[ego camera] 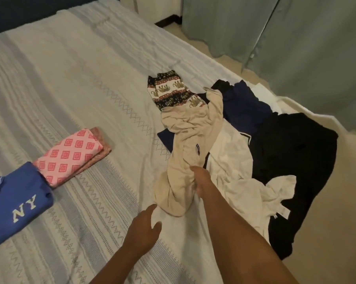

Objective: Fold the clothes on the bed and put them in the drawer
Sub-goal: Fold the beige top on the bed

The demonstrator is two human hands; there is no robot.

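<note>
Beige garment (185,140), crumpled, long axis near-to-far on bed (70,78); R hand (200,181) grips its middle, L hand (144,228) slack beside it.

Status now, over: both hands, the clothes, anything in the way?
Right hand grips beige garment. Left hand open, beside it. Pink cloth, blue NY shirt folded. White garment, black garment unfolded, nothing blocking.

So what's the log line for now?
right hand grips beige garment | left hand open near it | folded: blue NY shirt, pink patterned cloth
</note>
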